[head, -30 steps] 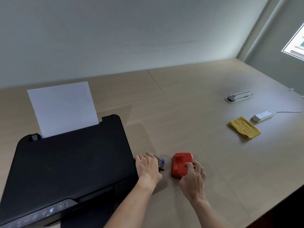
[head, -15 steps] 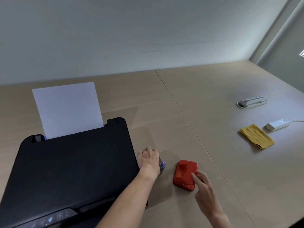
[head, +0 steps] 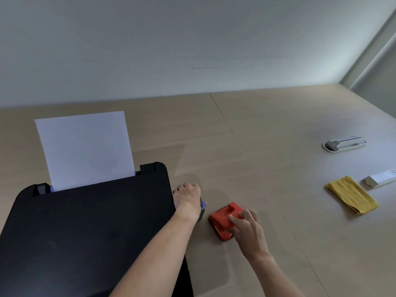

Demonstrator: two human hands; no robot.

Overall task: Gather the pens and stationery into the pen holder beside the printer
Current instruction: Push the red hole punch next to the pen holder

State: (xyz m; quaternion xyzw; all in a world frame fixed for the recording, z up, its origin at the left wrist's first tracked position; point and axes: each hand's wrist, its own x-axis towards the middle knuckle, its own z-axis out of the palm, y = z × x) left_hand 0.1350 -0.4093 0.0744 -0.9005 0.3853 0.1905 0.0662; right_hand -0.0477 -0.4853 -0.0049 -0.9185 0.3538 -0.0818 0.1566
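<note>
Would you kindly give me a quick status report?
Left hand over the holder, blue pen peeking out. Right hand on the red punch. Nothing in the way.

1 black printer (head: pixel 90 232), 1 white sheet of paper (head: pixel 84 148) standing in its rear feed, 1 dark pen holder (head: pixel 201 213) mostly hidden behind the wrist, 1 blue pen tip (head: pixel 204 203) visible in it, more cannot tell, 1 red hole punch (head: pixel 225 221), 1 yellow cloth (head: pixel 352 195) folded, 1 white-grey stapler-like tool (head: pixel 345 143), 1 white power strip (head: pixel 380 179) partly cut off at the edge, 2 bare hands: left hand (head: pixel 187 196), right hand (head: pixel 246 228), 1 wooden table (head: pixel 267 146)
</note>
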